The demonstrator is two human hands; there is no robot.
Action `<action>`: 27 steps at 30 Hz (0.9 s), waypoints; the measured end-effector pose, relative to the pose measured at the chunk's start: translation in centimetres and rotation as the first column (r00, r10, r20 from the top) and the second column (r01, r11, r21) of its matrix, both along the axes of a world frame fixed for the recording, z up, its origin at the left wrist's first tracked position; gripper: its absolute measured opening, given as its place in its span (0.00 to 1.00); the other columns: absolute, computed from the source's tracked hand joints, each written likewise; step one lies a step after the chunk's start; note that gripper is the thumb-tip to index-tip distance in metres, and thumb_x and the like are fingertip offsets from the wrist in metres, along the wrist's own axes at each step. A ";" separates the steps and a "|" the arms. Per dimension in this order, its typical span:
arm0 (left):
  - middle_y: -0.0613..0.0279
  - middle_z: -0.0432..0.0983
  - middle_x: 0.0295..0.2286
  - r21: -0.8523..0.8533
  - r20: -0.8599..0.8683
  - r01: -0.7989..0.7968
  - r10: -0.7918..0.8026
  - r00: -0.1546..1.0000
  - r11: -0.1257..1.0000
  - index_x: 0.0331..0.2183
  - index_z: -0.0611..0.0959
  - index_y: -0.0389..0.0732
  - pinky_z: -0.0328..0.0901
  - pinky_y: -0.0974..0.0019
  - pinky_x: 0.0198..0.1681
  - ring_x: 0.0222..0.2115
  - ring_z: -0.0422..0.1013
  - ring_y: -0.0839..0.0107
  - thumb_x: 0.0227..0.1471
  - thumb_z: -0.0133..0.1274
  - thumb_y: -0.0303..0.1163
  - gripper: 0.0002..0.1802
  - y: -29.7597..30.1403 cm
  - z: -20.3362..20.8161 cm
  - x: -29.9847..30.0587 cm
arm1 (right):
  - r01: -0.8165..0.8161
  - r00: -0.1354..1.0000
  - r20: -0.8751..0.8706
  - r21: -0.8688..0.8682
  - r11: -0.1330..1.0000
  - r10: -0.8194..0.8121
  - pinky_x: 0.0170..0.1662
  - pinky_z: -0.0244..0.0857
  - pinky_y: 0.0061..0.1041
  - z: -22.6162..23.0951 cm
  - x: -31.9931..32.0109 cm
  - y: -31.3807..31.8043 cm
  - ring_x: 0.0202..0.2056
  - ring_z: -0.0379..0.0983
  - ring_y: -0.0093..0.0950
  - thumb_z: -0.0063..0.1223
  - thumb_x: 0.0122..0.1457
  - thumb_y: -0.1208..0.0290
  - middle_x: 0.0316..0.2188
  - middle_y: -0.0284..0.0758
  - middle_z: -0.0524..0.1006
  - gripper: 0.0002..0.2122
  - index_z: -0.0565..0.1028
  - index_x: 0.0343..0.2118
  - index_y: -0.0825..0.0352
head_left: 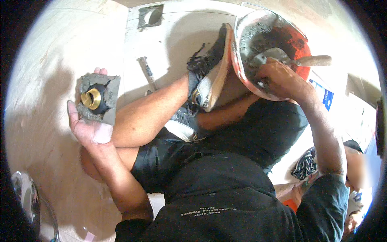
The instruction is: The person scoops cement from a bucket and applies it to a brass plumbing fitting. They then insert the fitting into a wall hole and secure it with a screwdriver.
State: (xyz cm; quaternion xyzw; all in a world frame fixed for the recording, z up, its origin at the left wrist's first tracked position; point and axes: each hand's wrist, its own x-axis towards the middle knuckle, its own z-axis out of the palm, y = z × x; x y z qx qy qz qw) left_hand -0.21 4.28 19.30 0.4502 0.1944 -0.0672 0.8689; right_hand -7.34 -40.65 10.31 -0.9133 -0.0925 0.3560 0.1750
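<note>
My left hand (86,130) supports a square floor drain (111,96) from beneath, fingertips showing past its far edge. Grey mortar coats the drain's upturned side around a black collar and a brass-coloured ring (91,99). My right hand (280,76) reaches into an orange bucket (303,60), its fingers bent down at the wet grey mortar (252,38). Beside those fingers lies a trowel (276,55), its wooden handle sticking out over the bucket's right rim. My right fingertips are partly hidden, and what they hold does not show.
A square opening (150,17) with a round hole is in the tiled floor at the far left. A hammer-like tool (148,73) lies near my shoes (209,60). Another person (356,169) is at the right, near a patterned cloth (304,164). A hose (52,218) runs at the lower left.
</note>
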 end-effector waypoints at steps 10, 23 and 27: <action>0.32 0.45 0.69 -0.388 0.085 0.160 -0.137 0.987 0.908 0.69 0.51 0.27 0.40 0.32 0.72 0.70 0.45 0.36 0.64 0.33 0.55 0.47 2.6 -1.1 0.0 | -0.179 0.942 0.256 -0.161 0.970 0.217 0.56 0.68 0.34 0.1 -1.0 -0.5 0.52 0.71 0.35 0.53 0.55 0.77 0.37 0.37 0.80 0.12 0.86 0.39 0.63; 0.33 0.46 0.69 -0.281 0.038 0.083 -0.076 0.996 0.956 0.70 0.51 0.30 0.40 0.33 0.72 0.70 0.46 0.37 0.65 0.30 0.57 0.46 1.2 -0.5 -0.1 | -0.002 0.999 -0.042 -0.019 1.000 0.001 0.47 0.72 0.40 0.9 1.1 -0.1 0.40 0.80 0.46 0.56 0.53 0.79 0.34 0.48 0.82 0.12 0.85 0.39 0.67; 0.30 0.52 0.67 -0.005 -0.033 -0.038 0.038 0.999 0.999 0.67 0.54 0.23 0.42 0.36 0.72 0.69 0.49 0.36 0.66 0.31 0.55 0.46 -1.0 0.6 0.2 | -0.015 0.992 -0.123 0.008 1.000 0.016 0.47 0.75 0.41 3.2 2.2 0.2 0.38 0.82 0.45 0.54 0.52 0.79 0.32 0.48 0.83 0.09 0.85 0.31 0.64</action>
